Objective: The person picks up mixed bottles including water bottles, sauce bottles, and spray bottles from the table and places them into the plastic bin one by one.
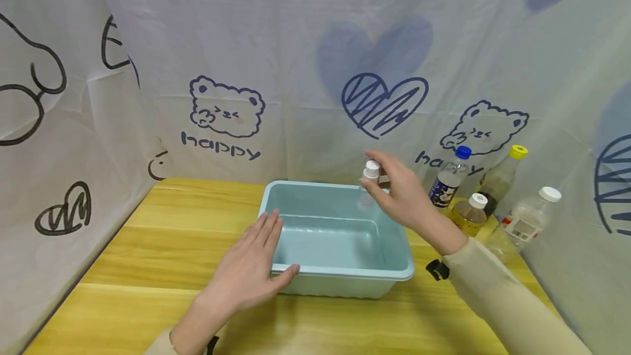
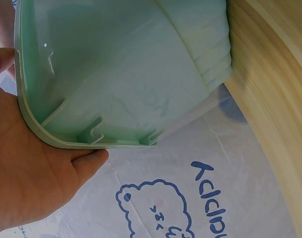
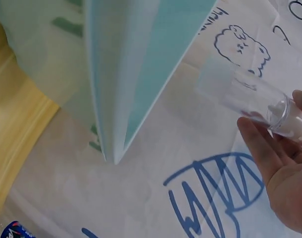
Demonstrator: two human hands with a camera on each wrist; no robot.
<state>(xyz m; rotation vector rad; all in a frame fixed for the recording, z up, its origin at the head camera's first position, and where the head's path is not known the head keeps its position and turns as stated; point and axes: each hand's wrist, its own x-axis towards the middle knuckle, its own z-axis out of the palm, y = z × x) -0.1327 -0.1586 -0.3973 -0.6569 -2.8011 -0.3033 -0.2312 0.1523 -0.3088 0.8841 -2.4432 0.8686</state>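
a small, clear, cylindrical plastic bottle (image 1: 366,196) with a white cap (image 1: 372,168) is pinched near its neck by the right hand's fingers (image 1: 372,186), near upright, right of centre in the head view, in front of the far rim. a pale blue-green, rectangular plastic basin (image 1: 340,273) with rounded corners and a lipped rim sits upright on the tabletop (image 1: 197,207), mid-frame.

"Happy" (image 1: 220,145) on curtain (image 1: 305,70) (twice); bottle labels (image 1: 442,193) seemingly too blurred.
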